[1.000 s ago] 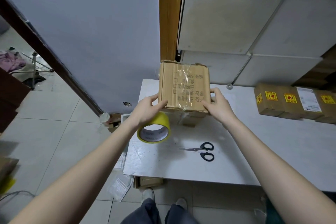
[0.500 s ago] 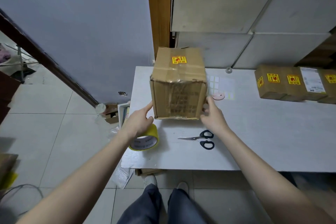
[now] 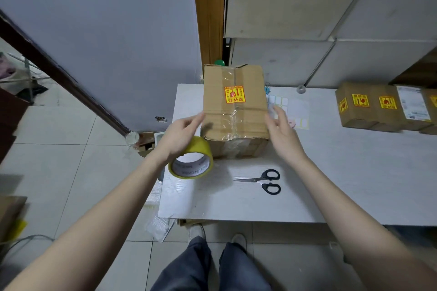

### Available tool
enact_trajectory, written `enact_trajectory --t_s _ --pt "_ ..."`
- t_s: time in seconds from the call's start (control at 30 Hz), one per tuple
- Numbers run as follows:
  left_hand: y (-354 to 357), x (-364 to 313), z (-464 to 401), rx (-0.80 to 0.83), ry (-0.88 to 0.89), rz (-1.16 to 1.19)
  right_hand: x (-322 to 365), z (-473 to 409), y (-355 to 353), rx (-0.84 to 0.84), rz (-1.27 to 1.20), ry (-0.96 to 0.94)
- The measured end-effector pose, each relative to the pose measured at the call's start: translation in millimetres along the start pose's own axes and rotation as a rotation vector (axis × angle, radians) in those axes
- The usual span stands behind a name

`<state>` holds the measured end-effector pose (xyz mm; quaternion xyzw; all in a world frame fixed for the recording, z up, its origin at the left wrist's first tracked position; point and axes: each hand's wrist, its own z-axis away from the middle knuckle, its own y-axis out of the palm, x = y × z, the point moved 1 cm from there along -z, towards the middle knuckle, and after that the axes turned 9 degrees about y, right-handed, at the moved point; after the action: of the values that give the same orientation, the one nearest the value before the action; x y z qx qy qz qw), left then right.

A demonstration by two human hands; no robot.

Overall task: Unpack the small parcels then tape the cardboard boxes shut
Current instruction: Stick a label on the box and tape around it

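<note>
Taped cardboard box (image 3: pixel 234 111) on white table (image 3: pixel 354 172), open hands flanking, tape roll (image 3: pixel 191 160) beside scissors (image 3: pixel 262 181)

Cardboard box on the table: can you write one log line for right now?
cardboard box: resting on table, taped | left hand: open beside box, tape roll on wrist | right hand: open | scissors: untouched

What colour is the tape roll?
Yellow tape roll with a white inner core, clearest in the head view.

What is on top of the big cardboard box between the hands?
On the cardboard box: a yellow-and-red sticker and clear tape along the seam. Its contents are hidden, since it is closed.
</note>
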<state>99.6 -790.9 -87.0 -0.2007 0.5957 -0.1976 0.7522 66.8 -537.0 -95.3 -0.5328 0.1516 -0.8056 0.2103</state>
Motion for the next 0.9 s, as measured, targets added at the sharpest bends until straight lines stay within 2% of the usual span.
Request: enact_trajectory --t_s 0.13,0.43,0.53,0.6,0.67,0.73,0.9 --pt "2.5 -7.7 -0.7 0.117 0.042 -0.210 3.5 -7.0 10.6 0.120 0.172 -0.042" --pt "-1.2 -5.5 -2.6 0.064 0.014 -0.244 1.9 -10.5 4.7 0.159 0.103 -0.030" --pt "-16.3 -11.7 4.7 -0.006 0.000 -0.207 8.7 -2.3 -5.5 -0.006 0.181 -0.013" --pt "-30.8 -21.9 9.6 0.027 0.021 -0.091 22.2 5.3 -14.3 -0.184 0.167 -0.103" --pt "-43.9 -38.6 15.1 0.091 0.068 0.032 43.6 15.8 -19.9 -0.247 0.082 -0.208" --pt "-50.2 -59.8 20.6 0.154 0.121 0.138 65.8 27.3 -19.2 -0.126 0.037 -0.261" --pt "-39.9 -106.7 26.3 0.157 0.242 0.366 98.4 59.5 1.3 0.405 -0.085 -0.199"
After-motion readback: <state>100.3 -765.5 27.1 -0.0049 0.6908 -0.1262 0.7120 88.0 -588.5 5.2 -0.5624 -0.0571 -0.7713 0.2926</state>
